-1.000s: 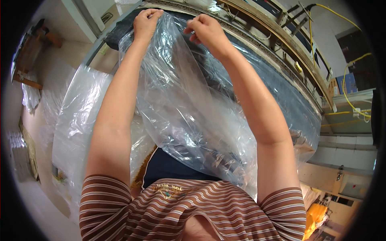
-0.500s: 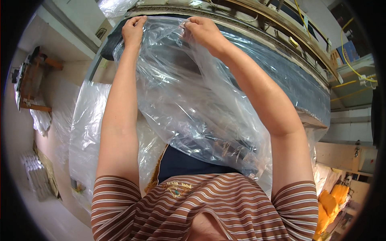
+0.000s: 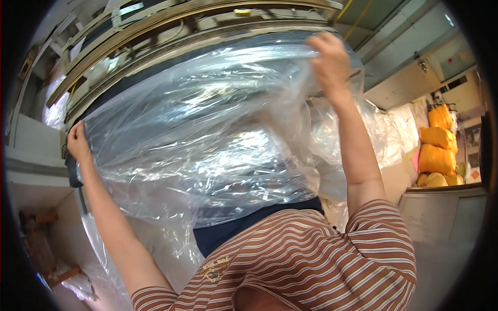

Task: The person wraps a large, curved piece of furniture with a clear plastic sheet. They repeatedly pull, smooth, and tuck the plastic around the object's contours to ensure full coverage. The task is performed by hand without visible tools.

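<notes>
A large clear plastic sheet (image 3: 207, 98) is stretched between my two hands over dark fabric (image 3: 104, 106) along the far side. At the far left, my left hand (image 3: 79, 142) pinches the sheet's edge, close to the dark fabric's corner. My right hand (image 3: 330, 59), slightly blurred, is raised at the far right with its fingers closed on the other end of the sheet's edge. Between them the film is pulled fairly taut along its far edge. Its nearer part hangs in shiny creases down to my waist.
Behind the fabric runs a long machine frame with wooden rails (image 3: 171, 26). More clear plastic (image 3: 166, 249) hangs on the near left. Stacked yellow-orange bundles (image 3: 437, 150) stand at the right, beyond a pale counter (image 3: 441, 207). A light wooden panel (image 3: 404, 85) lies past my right hand.
My hands have moved far apart, spreading the bunched plastic sheet across the dark fabric. The view has swung to the right, bringing the yellow-orange bundles further in.
</notes>
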A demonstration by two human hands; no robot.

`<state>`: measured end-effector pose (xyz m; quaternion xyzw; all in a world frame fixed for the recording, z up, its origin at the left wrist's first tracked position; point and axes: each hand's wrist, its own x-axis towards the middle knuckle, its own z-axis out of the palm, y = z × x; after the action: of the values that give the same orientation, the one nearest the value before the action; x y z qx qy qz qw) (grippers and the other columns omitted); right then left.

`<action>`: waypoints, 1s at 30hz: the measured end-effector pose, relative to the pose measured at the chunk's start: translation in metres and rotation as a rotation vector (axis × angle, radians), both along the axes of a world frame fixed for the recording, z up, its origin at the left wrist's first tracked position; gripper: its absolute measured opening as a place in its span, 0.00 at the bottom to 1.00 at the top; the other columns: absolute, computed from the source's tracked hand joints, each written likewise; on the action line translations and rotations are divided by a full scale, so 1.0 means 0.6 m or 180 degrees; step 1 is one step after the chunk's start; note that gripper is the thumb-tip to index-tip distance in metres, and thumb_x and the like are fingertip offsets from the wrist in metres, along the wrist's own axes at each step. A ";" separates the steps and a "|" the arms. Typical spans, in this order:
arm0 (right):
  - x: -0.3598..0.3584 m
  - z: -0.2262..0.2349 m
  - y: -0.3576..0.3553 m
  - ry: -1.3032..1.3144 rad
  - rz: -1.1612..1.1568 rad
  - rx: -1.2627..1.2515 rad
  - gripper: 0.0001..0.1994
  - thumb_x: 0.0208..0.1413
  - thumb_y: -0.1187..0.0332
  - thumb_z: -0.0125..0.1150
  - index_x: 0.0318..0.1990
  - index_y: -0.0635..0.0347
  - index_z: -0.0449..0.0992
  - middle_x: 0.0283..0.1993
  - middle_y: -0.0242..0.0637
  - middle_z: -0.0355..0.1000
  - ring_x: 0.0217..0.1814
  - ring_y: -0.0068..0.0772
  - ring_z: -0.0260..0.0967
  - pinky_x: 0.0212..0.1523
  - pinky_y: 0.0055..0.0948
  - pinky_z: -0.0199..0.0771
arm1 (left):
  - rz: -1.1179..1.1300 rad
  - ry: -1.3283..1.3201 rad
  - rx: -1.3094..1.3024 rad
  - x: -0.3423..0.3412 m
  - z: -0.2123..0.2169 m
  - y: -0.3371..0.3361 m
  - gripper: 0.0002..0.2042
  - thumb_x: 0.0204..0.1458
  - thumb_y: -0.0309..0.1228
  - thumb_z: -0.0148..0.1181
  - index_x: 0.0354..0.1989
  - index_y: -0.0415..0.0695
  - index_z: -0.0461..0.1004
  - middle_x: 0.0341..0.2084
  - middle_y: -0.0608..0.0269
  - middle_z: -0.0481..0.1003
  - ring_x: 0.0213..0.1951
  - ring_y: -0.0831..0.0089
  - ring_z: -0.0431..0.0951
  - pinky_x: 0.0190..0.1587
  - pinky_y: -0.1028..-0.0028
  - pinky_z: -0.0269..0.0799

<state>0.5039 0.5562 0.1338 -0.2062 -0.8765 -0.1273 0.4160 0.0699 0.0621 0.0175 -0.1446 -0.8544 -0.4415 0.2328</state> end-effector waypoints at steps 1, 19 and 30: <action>0.062 0.015 0.035 0.0111 -0.0169 -0.0047 0.12 0.38 0.79 0.53 0.29 0.52 0.78 0.33 0.34 0.72 0.39 0.38 0.70 0.37 0.34 0.71 | -0.0039 0.0029 -0.0002 -0.004 -0.004 0.004 0.15 0.52 0.40 0.61 0.37 0.40 0.80 0.31 0.64 0.79 0.33 0.77 0.73 0.41 0.77 0.68; 0.131 -0.113 0.208 -0.0490 -0.0062 -0.2513 0.08 0.49 0.71 0.56 0.37 0.58 0.67 0.22 0.36 0.69 0.28 0.37 0.69 0.32 0.34 0.66 | 0.0102 0.0041 -0.1190 0.044 0.002 -0.138 0.15 0.57 0.39 0.56 0.40 0.39 0.77 0.34 0.61 0.76 0.37 0.73 0.73 0.44 0.75 0.66; -0.030 -0.126 0.200 -0.1212 0.0129 -0.0929 0.19 0.60 0.54 0.47 0.54 0.51 0.72 0.39 0.43 0.66 0.44 0.44 0.66 0.45 0.40 0.68 | 0.0527 0.0121 -0.0936 0.071 0.015 -0.135 0.14 0.57 0.37 0.57 0.40 0.37 0.77 0.37 0.62 0.75 0.40 0.74 0.73 0.47 0.75 0.66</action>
<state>0.4856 0.6759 0.0585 -0.2187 -0.9522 -0.0275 0.2114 0.1128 -0.0191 0.0267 -0.1147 -0.9142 -0.2882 0.2608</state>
